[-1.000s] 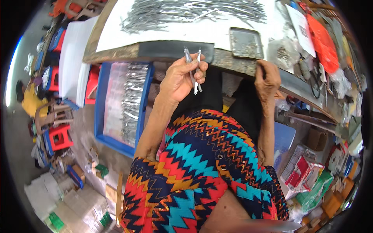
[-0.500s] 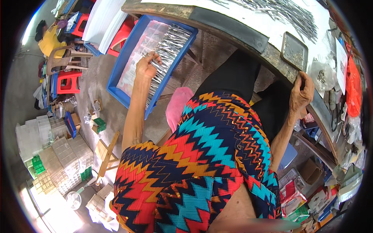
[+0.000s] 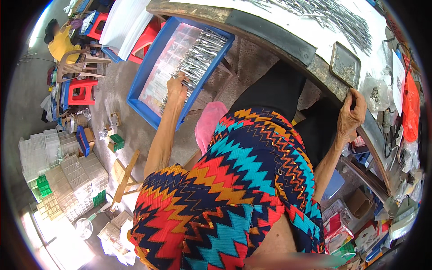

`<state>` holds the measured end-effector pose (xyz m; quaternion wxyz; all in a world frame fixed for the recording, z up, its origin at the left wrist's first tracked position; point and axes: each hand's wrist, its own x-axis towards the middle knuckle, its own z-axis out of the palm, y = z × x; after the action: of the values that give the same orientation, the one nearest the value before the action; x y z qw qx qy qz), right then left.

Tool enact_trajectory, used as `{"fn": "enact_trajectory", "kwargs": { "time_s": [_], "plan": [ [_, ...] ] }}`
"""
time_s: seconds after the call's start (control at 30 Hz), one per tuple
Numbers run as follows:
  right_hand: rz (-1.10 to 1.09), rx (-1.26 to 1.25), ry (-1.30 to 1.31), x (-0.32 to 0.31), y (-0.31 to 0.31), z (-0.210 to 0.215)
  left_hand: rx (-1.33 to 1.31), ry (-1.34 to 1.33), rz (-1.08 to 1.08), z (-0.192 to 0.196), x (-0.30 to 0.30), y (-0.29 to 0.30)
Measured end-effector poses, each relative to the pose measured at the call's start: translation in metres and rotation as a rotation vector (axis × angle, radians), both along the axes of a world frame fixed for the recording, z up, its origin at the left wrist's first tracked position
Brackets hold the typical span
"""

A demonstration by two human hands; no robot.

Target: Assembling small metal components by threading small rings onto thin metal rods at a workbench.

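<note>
My left hand (image 3: 177,87) is inside a blue plastic tray (image 3: 143,112), its fingers closed on slim silvery metal pieces at the near part of the pile. Many more slim metal pieces (image 3: 204,51) lie side by side along the tray's right half. Pale, see-through plastic sheeting (image 3: 167,60) covers the left part of its bottom. My right hand (image 3: 351,114) has its bent fingers closed over the front edge of the worktable (image 3: 330,85). Just beyond it sits a small dark metal tray (image 3: 334,56) with tiny parts in it.
Loose metal pieces (image 3: 333,22) lie on the white table covering. A clear bag (image 3: 374,92) of small parts and a red plastic bag (image 3: 409,110) are at the right. Red stools (image 3: 82,92), a brown chair (image 3: 72,67) and stacked clear boxes (image 3: 74,175) stand left. A person in yellow (image 3: 63,42) is far left.
My left hand has come nearer to me within the blue tray and lowered onto the metal pieces. The right hand stays at the table edge. The whole view has shifted slightly.
</note>
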<state>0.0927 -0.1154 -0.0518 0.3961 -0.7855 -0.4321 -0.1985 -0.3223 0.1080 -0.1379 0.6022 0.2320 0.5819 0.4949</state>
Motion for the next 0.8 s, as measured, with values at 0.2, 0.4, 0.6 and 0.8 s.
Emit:
{"fn": "enact_trajectory", "kwargs": {
  "time_s": [0.2, 0.4, 0.6, 0.8],
  "plan": [
    [-0.006, -0.002, 0.005, 0.001, 0.002, 0.001, -0.032, 0.391, -0.018, -0.006, -0.005, 0.002],
    [0.013, 0.016, -0.038, 0.007, -0.003, 0.002, 0.104, 0.733, -0.131, -0.024, -0.01, 0.0],
    [0.021, 0.066, 0.067, -0.002, -0.004, 0.011, 0.34, 1.239, -0.148, -0.037, -0.024, -0.007],
    [0.048, 0.105, 0.086, 0.001, 0.003, 0.008, 0.343, 1.196, -0.185, -0.003, 0.001, -0.004]
  ]
}}
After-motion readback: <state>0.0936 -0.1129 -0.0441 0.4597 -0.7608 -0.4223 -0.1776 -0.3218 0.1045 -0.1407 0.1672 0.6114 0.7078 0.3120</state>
